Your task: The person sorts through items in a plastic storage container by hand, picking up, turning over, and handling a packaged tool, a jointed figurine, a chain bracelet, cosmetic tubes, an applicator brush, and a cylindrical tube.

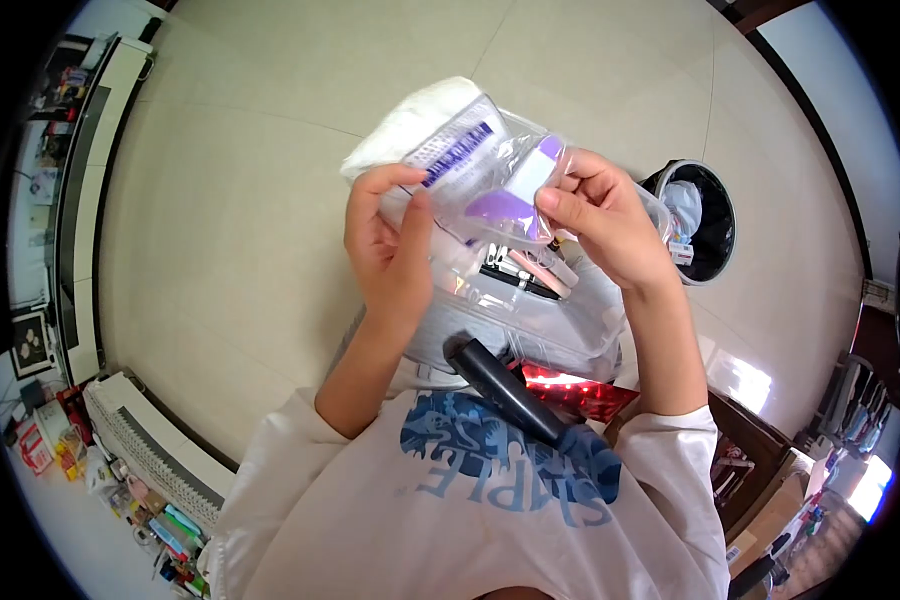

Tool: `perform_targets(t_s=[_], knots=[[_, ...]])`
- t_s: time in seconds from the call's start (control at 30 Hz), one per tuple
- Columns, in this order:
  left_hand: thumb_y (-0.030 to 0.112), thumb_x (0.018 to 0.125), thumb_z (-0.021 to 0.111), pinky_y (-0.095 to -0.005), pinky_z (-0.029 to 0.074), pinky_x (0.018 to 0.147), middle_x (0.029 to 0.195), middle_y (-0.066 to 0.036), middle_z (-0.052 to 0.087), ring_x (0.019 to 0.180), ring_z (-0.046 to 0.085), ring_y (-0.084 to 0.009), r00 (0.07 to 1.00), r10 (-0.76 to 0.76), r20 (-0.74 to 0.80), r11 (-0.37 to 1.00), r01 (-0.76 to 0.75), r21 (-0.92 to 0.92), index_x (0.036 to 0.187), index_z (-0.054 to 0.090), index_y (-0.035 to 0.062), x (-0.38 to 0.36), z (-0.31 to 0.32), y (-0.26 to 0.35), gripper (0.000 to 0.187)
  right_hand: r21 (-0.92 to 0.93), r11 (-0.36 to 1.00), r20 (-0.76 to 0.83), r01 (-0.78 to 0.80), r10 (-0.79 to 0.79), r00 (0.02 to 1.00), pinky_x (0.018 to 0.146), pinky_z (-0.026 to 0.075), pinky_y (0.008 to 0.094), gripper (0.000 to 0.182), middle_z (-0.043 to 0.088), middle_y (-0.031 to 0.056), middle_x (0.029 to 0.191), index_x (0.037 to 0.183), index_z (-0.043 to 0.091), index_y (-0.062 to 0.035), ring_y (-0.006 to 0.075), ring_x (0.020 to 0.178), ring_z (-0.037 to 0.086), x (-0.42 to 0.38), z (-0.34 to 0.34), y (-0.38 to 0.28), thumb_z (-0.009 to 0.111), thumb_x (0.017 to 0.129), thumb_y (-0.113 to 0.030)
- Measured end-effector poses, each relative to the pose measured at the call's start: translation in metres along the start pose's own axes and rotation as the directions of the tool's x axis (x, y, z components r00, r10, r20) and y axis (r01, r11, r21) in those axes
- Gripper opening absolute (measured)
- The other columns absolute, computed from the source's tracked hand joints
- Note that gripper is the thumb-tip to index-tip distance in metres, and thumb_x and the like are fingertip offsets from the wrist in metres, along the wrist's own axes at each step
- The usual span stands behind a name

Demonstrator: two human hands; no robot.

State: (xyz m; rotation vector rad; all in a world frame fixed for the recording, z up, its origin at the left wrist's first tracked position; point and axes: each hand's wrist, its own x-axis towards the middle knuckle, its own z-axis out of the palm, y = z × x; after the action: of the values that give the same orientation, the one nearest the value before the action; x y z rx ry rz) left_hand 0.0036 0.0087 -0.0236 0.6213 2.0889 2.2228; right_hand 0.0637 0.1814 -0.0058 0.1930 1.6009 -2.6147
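Between my hands is a clear plastic packet [500, 208] with purple and white parts inside. My right hand [610, 215] pinches its right side between thumb and fingers. My left hand [390, 235] holds the edge of a clear bag with purple print [457, 150], thumb and index finger at its lower left. A white bundle [410, 125] lies behind that bag. Under my hands, a clear plastic box [530, 330] rests on my lap, with a pink item [540, 272] and black and silver items in it. A black cylindrical object [505, 390] lies against my shirt, beside a shiny red packet [580, 393].
A bin with a black liner [715, 225] stands on the tiled floor to the right, with rubbish inside. Shelving with many small items [80, 150] runs along the left. At the lower right are a brown wooden piece of furniture [745, 450] and a cardboard box [765, 510].
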Motion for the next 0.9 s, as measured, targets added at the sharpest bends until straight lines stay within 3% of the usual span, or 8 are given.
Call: perform_targets(t_s=[0.13, 0.2, 0.23, 0.4, 0.6, 0.77, 0.87, 0.9], knots=[[-0.001, 0.075, 0.046, -0.0219, 0.031, 0.079, 0.091, -0.004, 0.047, 0.087, 0.042, -0.0103, 0.999, 0.000, 0.049, 0.999, 0.003, -0.050, 0.089, 0.047, 0.0023, 0.0027, 0.0031, 0.0018, 0.015, -0.043, 0.999, -0.101, 0.024, -0.028, 0.994, 0.052, 0.040, 0.0166, 0.010, 0.055, 0.0023, 0.070, 0.083, 0.054, -0.0007, 0.0051, 0.059, 0.049, 0.0013, -0.0018, 0.0012, 0.056, 0.075, -0.006], [0.000, 0.075, 0.049, -0.0180, 0.035, 0.065, 0.089, -0.003, 0.048, 0.074, 0.043, -0.0067, 0.998, 0.007, 0.068, 0.984, 0.005, -0.176, 0.091, 0.048, 0.0003, 0.0034, 0.0037, 0.0006, 0.016, -0.050, 0.998, -0.108, 0.042, -0.047, 0.993, 0.052, 0.039, 0.0166, 0.011, 0.056, 0.0024, 0.070, 0.084, 0.054, -0.0003, 0.0052, 0.059, 0.049, 0.0008, -0.0006, 0.0012, 0.055, 0.075, -0.007], [0.000, 0.075, 0.049, -0.0180, 0.035, 0.065, 0.089, -0.003, 0.048, 0.074, 0.043, -0.0067, 0.998, 0.008, 0.069, 0.984, 0.004, -0.176, 0.091, 0.048, 0.0003, 0.0040, 0.0031, -0.0006, 0.016, -0.056, 0.997, -0.116, 0.057, -0.064, 0.991, 0.052, 0.039, 0.0165, 0.012, 0.056, 0.0025, 0.071, 0.085, 0.054, 0.0001, 0.0052, 0.059, 0.049, 0.0005, 0.0001, 0.0012, 0.055, 0.076, -0.007], [0.007, 0.072, 0.057, -0.0243, 0.037, 0.069, 0.084, -0.007, 0.054, 0.078, 0.049, -0.0141, 0.983, 0.113, 0.143, 0.990, -0.124, 0.071, 0.084, 0.054, 0.0007, 0.0036, 0.0025, -0.0009, 0.014, -0.025, 0.998, -0.085, 0.066, -0.067, 0.994, 0.052, 0.041, 0.0167, 0.012, 0.056, 0.0024, 0.072, 0.086, 0.054, 0.0004, 0.0054, 0.060, 0.049, 0.0006, 0.0015, 0.0011, 0.055, 0.076, -0.007], [0.010, 0.072, 0.059, -0.0242, 0.038, 0.068, 0.079, -0.008, 0.055, 0.076, 0.051, -0.0160, 0.994, 0.028, 0.104, 0.994, -0.038, 0.104, 0.080, 0.056, 0.0005, 0.0023, 0.0092, 0.0030, 0.013, -0.005, 1.000, -0.062, 0.016, -0.016, 0.998, 0.054, 0.043, 0.0172, 0.011, 0.056, 0.0030, 0.074, 0.085, 0.054, -0.0003, 0.0061, 0.064, 0.052, -0.0005, 0.0015, 0.0009, 0.054, 0.076, -0.008], [0.010, 0.073, 0.059, -0.0243, 0.038, 0.067, 0.079, -0.007, 0.055, 0.074, 0.050, -0.0157, 0.994, 0.046, 0.095, 0.989, -0.058, 0.133, 0.079, 0.056, 0.0007, 0.0017, 0.0079, -0.0004, 0.012, 0.009, 1.000, -0.054, 0.011, -0.011, 0.998, 0.055, 0.044, 0.0172, 0.010, 0.055, 0.0030, 0.075, 0.084, 0.053, -0.0015, 0.0067, 0.067, 0.052, -0.0012, 0.0010, 0.0012, 0.054, 0.077, -0.009], [0.010, 0.073, 0.058, -0.0242, 0.038, 0.066, 0.079, -0.007, 0.055, 0.074, 0.050, -0.0155, 0.995, 0.044, 0.087, 0.987, -0.057, 0.147, 0.078, 0.056, 0.0010, 0.0004, 0.0081, -0.0015, 0.011, 0.056, 0.998, -0.105, 0.041, -0.035, 0.994, 0.057, 0.045, 0.0181, 0.013, 0.054, 0.0036, 0.080, 0.086, 0.053, -0.0010, 0.0070, 0.070, 0.052, -0.0018, 0.0040, 0.0006, 0.055, 0.075, -0.007], [0.010, 0.073, 0.058, -0.0241, 0.038, 0.066, 0.078, -0.007, 0.055, 0.073, 0.050, -0.0154, 0.996, 0.042, 0.083, 0.986, -0.054, 0.157, 0.077, 0.056, 0.0012, 0.0001, 0.0083, -0.0019, 0.010, 0.026, 0.990, -0.162, 0.141, -0.135, 0.977, 0.059, 0.044, 0.0185, 0.014, 0.053, 0.0041, 0.082, 0.087, 0.053, -0.0003, 0.0074, 0.072, 0.051, -0.0023, 0.0079, -0.0004, 0.056, 0.074, -0.006]])
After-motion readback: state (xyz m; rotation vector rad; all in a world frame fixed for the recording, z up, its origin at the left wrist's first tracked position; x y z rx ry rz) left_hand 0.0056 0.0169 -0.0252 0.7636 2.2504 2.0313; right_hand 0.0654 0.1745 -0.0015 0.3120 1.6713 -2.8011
